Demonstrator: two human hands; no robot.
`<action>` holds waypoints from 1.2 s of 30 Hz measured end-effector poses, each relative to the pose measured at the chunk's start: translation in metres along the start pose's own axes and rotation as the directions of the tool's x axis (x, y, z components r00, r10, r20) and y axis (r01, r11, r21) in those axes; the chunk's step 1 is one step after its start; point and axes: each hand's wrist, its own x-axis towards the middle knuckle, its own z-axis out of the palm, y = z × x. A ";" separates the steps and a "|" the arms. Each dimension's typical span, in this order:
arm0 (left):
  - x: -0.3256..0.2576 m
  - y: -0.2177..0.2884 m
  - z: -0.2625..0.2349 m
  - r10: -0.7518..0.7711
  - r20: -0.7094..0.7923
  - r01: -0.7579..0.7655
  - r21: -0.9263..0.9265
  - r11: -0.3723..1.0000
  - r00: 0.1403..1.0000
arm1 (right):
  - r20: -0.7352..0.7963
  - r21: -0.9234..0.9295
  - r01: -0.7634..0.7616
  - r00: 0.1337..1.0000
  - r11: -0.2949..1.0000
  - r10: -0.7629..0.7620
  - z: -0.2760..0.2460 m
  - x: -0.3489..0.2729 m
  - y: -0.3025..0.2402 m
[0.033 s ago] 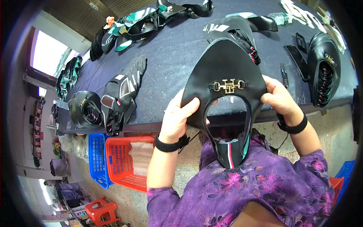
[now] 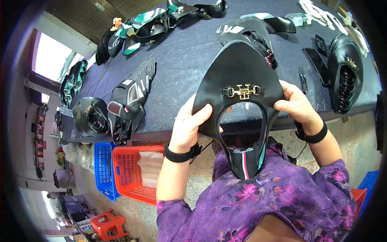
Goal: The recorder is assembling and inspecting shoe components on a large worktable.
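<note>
Between my two hands I hold a black shoe upper, its pointed toe part away from me and its heel end near my body. A gold buckle ornament on a short black strap sits above the oval opening. On the heel strip runs a white and red stripe. My left hand grips the left side, thumb on top and fingers mostly hidden beneath. My right hand pinches the right side, its thumb over the edge. Both hands are closed on the upper, above the table's near edge.
On the dark table lie stacked uppers, a fanned stack of black pieces, another upper stack, a phone-like black slab and a small black tool. A red basket and blue basket stand below left.
My right thumb has slid slightly inward over the edge of the shoe upper. Otherwise the hands and the upper stay nearly still.
</note>
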 end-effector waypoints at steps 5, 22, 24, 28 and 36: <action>-0.001 0.003 -0.001 0.014 0.094 -0.011 -0.027 1.000 0.995 | -0.081 0.080 0.021 0.997 0.997 -0.015 0.008 0.000 0.004; 0.005 0.002 0.005 -0.080 0.031 0.083 -0.128 0.988 0.996 | 0.104 0.315 -0.238 0.971 0.919 0.216 -0.005 0.021 0.000; 0.005 0.002 0.006 -0.080 0.027 0.082 -0.124 0.989 0.996 | 0.109 0.260 -0.245 0.969 0.934 0.223 -0.004 0.024 -0.006; 0.001 0.006 0.001 -0.064 0.085 0.068 -0.044 0.997 0.994 | 0.207 0.517 -0.289 0.956 0.806 0.210 -0.002 0.020 0.000; 0.006 0.022 0.003 -0.094 0.091 0.081 0.133 0.988 0.991 | 0.364 0.184 -0.207 0.922 0.961 0.129 -0.012 0.035 -0.017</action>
